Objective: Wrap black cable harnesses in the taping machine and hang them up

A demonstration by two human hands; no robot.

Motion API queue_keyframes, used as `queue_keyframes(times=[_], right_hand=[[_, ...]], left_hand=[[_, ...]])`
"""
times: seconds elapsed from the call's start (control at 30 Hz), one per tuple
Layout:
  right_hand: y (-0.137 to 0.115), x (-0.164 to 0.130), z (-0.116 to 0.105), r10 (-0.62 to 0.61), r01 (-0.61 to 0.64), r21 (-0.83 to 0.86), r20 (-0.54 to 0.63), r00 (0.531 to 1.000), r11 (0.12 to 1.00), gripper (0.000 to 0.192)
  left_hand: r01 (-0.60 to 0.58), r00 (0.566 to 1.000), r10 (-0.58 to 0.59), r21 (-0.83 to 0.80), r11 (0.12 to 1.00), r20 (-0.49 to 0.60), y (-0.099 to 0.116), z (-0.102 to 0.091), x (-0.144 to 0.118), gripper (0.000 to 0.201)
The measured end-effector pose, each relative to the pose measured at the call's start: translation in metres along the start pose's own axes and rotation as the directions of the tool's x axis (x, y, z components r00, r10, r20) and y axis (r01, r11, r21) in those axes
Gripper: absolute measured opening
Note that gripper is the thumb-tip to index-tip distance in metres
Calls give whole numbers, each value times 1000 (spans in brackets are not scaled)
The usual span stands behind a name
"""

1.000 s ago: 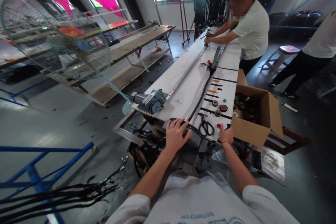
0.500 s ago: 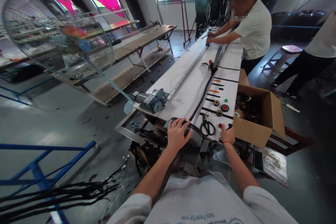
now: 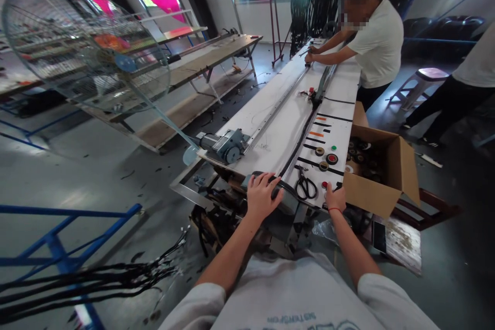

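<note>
Nothing shifted since earlier: black strap (image 3: 288, 160) is being pinned flat by left hand (image 3: 262, 197), fingers spread; right hand (image 3: 335, 199) is resting curled beside red button (image 3: 324, 184), holding nothing.

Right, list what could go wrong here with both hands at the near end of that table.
1. The left hand lies flat on the black band that runs along the table; a co-worker's hands are on the far end, so a pull there might drag or pinch fingers.
2. The right hand rests by a red button and open scissors; a slip could press one or meet the blades.
</note>
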State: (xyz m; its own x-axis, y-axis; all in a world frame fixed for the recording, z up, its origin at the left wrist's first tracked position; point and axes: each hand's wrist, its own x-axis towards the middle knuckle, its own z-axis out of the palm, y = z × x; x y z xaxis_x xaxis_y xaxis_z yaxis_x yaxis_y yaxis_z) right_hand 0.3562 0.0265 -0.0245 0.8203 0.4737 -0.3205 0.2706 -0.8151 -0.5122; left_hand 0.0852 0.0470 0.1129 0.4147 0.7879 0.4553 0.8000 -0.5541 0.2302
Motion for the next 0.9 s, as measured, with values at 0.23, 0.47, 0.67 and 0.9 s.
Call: queue_keyframes(times=[0.23, 0.47, 0.67, 0.9], right_hand=[[-3, -3, -1, 6, -6, -29, 4, 1000, 1000, 70], [-1, -2, -1, 4, -4, -12, 8, 1000, 1000, 71], [-3, -3, -3, 11, -11, -7, 7, 1000, 1000, 69], [-4, -4, -4, 6, -6, -3, 2, 1000, 1000, 69]], left_hand=[[9, 1000, -9, 4, 1000, 24, 0, -1, 0, 29], [13, 1000, -13, 6, 1000, 27, 0, -1, 0, 28], [7, 1000, -7, 7, 1000, 18, 0, -1, 0, 28], [14, 999, -15, 9, 1000, 32, -1, 0, 0, 29]])
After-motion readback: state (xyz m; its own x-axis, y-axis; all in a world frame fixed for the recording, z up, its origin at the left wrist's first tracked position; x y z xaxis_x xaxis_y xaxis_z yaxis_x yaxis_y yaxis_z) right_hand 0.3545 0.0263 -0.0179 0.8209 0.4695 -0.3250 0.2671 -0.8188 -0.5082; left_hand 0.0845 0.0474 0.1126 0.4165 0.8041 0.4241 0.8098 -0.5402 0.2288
